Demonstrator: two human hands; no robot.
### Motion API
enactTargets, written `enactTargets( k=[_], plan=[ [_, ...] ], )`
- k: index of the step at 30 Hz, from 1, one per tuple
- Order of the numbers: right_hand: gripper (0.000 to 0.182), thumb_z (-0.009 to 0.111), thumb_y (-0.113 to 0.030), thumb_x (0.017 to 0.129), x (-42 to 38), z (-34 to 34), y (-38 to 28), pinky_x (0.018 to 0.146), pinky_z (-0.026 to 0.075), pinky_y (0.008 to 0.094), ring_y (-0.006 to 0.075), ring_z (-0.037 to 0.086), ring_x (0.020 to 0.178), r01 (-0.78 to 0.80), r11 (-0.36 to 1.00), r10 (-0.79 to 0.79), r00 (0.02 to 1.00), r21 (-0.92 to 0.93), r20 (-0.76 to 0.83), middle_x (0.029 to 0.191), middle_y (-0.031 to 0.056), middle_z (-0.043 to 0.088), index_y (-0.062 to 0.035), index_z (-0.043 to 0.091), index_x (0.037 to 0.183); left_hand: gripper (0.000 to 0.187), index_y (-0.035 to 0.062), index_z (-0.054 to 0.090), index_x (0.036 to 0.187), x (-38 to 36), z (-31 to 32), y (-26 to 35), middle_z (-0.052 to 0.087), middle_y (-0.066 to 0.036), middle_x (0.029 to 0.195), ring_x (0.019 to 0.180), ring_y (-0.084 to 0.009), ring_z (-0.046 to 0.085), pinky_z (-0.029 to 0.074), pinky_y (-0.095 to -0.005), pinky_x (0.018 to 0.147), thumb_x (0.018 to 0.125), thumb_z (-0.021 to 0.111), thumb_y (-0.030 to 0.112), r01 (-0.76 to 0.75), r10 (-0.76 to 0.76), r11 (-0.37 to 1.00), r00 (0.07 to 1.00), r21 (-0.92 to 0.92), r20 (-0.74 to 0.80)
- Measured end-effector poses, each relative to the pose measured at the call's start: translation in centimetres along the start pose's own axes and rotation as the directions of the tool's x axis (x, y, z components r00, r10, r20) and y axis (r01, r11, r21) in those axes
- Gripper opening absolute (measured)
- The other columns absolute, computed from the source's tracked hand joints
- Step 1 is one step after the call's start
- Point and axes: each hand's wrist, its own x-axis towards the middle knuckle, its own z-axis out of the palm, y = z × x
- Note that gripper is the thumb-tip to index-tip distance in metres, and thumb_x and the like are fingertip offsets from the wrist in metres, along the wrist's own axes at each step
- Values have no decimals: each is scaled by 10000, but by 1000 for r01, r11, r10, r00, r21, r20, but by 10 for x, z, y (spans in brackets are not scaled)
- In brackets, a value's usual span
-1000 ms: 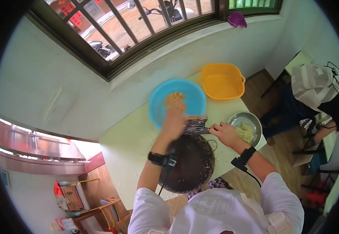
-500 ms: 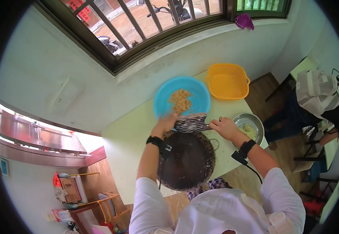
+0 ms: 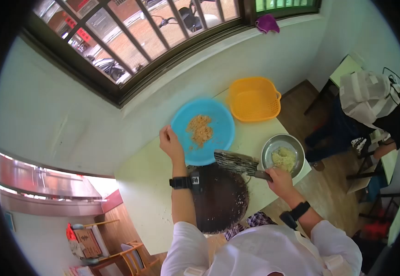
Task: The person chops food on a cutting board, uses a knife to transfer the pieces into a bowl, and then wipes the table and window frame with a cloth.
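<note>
My right hand (image 3: 281, 181) is wrapped round the handle of a cleaver (image 3: 235, 162), its broad blade streaked with pale residue. The blade lies over the far edge of a round dark chopping board (image 3: 220, 200). At the left rim of a blue basin (image 3: 225, 117), my left hand (image 3: 170, 140) has its fingers curled together; whether they grip the rim is hidden. Crumbly tan chopped food (image 3: 200, 130) lies inside the basin. Beside my right hand stands a metal bowl (image 3: 267, 146) holding pale green chopped food (image 3: 283, 158).
A yellow plastic basket (image 3: 255, 99) sits beside the basin on the pale green table (image 3: 142, 202). The wall and barred window (image 3: 163, 39) rise behind. A purple cloth (image 3: 267, 24) hangs on the sill. Another person (image 3: 333, 119) is at the right.
My left hand has left the cleaver blade for the basin's left rim. My right hand has drawn the cleaver back toward me and right, away from the basin. The view has shifted.
</note>
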Motion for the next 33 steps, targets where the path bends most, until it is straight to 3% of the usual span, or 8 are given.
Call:
enactTargets(
  k=[4,7,9,16,19,21,30,33],
  plan=[
    [246,603,-70,621,-50,-3,-11,538,451,375,284,557,624,-265,963,263,964,54,35,692,101,562,-82,531,856,230,71,538,982,-26,22,-105,592,-96,851,747,-211,559,435,-336,645,753,551,96,-129,-14,929,925,347,380],
    [253,608,-60,620,-65,-1,-2,544,457,376,306,564,621,-365,927,363,931,84,40,703,127,573,-65,536,862,286,74,520,991,-27,30,-63,566,-103,963,861,-269,535,418,-364,704,728,575,173,-561,530,51,717,827,454],
    [256,608,-59,620,-81,-6,-7,539,458,373,306,564,617,-378,916,375,926,135,49,702,128,574,-65,537,865,390,100,513,1016,-10,24,-21,539,-116,1045,972,-301,497,399,-376,767,699,596,312,-86,50,974,984,211,172],
    [247,608,-66,633,-88,-11,-14,546,458,380,303,570,634,-299,943,272,944,142,185,728,139,583,-61,535,869,547,103,462,1104,-6,36,-21,435,-193,1187,1114,-314,406,353,-428,858,717,559,478,-578,-463,430,519,694,719],
    [257,606,-76,640,-84,-8,-21,554,461,383,306,573,648,-300,935,263,945,188,196,741,145,587,-60,534,886,644,116,391,1220,2,30,-22,274,-208,1312,1210,-380,257,211,-542,939,745,487,540,265,-320,947,773,181,547],
    [265,610,-96,641,-85,-3,-25,570,469,373,311,579,651,-374,899,311,911,227,272,737,155,590,-42,531,888,601,98,356,1249,-19,26,-13,196,-195,1351,1241,-404,152,96,-560,974,796,454,480,-426,-596,535,422,730,683],
    [342,633,-219,706,-72,22,-37,576,462,352,308,590,635,-678,628,287,658,382,696,717,172,595,0,515,941,299,53,507,1070,-61,-69,-13,473,-145,1162,1117,-321,390,221,-437,973,810,513,203,-575,420,731,803,367,423],
    [355,621,-249,720,-52,43,-55,540,451,362,318,577,592,-778,531,219,509,335,832,676,178,584,0,507,947,230,34,537,1010,-96,-122,-38,567,-116,987,974,-261,505,331,-376,896,802,520,131,-213,122,921,953,326,278]
  ],
)
